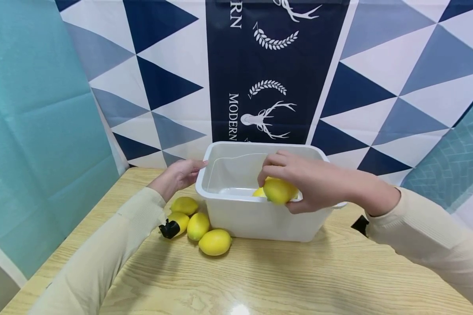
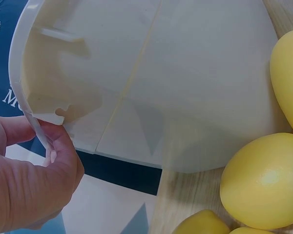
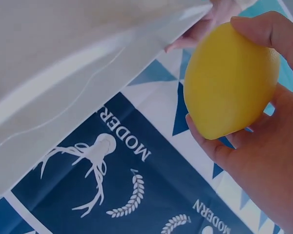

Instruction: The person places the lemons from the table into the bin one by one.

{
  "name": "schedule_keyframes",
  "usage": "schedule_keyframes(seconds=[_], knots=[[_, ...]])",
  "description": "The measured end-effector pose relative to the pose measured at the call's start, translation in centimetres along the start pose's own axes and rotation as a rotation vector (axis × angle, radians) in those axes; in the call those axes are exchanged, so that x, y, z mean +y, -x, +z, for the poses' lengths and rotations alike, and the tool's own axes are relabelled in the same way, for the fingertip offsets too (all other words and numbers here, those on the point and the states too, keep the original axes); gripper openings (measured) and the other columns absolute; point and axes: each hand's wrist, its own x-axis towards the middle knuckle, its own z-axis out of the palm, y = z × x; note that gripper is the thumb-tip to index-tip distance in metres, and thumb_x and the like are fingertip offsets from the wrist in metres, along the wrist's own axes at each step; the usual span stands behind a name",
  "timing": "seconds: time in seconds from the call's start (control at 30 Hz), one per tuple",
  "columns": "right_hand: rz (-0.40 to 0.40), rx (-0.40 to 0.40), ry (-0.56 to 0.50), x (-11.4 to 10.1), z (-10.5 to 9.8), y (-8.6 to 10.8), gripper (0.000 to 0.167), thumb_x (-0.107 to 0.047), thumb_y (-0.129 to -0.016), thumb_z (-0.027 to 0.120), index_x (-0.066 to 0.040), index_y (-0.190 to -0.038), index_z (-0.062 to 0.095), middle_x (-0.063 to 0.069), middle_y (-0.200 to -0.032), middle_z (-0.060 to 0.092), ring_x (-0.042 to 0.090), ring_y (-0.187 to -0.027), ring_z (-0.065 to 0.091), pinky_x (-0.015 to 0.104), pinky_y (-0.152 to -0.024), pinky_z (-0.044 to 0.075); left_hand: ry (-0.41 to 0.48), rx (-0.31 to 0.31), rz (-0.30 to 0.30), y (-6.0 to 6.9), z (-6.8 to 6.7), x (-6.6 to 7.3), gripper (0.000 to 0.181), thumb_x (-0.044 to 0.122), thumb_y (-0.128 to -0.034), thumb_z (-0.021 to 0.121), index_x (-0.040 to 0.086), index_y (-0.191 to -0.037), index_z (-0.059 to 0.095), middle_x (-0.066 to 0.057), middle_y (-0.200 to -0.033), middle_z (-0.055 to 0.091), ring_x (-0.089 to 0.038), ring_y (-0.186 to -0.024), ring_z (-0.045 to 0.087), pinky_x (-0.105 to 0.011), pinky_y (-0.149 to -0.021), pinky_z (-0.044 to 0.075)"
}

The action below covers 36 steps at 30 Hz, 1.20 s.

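Observation:
A white plastic bin (image 1: 260, 221) stands on the table against the back cloth. My left hand (image 1: 186, 172) pinches its left rim, with the thumb and a finger on either side of the edge in the left wrist view. Over the bin's front rim, my right hand (image 1: 295, 177) holds a yellow lemon (image 3: 232, 80) between thumb and fingers. Part of another lemon (image 1: 259, 192) shows inside the bin, mostly hidden by the front wall and the held lemon. Several lemons (image 1: 215, 242) lie on the table beside the bin's left front corner, below my left wrist.
The wood-grain table (image 1: 260, 280) extends in front of the bin. A patterned cloth (image 1: 173, 87) hangs right behind it, and a teal cloth (image 1: 43, 122) hangs at the left. A black piece (image 1: 169, 228) at my left wrist overlaps one of the lemons.

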Motion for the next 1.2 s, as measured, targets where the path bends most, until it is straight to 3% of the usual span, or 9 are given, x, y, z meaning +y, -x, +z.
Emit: schedule_keyframes(seconds=[0.57, 0.77, 1.2], knots=[[0.137, -0.062, -0.071, 3.0, -1.5, -1.7, 0.055, -0.008, -0.068, 0.081, -0.026, -0.114, 0.056, -0.005, -0.114, 0.053, 0.017, -0.108, 0.045, 0.031, -0.085, 0.052, 0.017, -0.007, 0.004, 0.1, 0.1, 0.3, 0.050, 0.018, -0.0959, 0.058, 0.004, -0.141, 0.041, -0.003, -0.116, 0.050, -0.016, -0.106, 0.053, -0.028, -0.109, 0.045], [0.135, -0.070, -0.079, 4.3, -1.4, -2.6, 0.053, -0.004, -0.069, 0.078, -0.022, -0.113, 0.056, -0.001, -0.113, 0.054, 0.020, -0.107, 0.046, 0.036, -0.087, 0.050, 0.006, -0.004, 0.006, 0.1, 0.0, 0.3, 0.051, 0.019, -0.0958, 0.058, 0.005, -0.141, 0.041, -0.003, -0.118, 0.050, -0.017, -0.106, 0.053, -0.028, -0.109, 0.045], [0.221, -0.135, -0.107, 7.1, -0.7, -4.6, 0.051, -0.004, -0.070, 0.077, -0.021, -0.113, 0.057, 0.002, -0.110, 0.056, 0.022, -0.105, 0.047, 0.041, -0.090, 0.051, 0.002, -0.010, 0.008, -0.1, 0.0, -0.2, 0.051, 0.021, -0.0959, 0.058, 0.005, -0.142, 0.041, -0.004, -0.124, 0.048, -0.017, -0.110, 0.053, -0.029, -0.109, 0.045]])
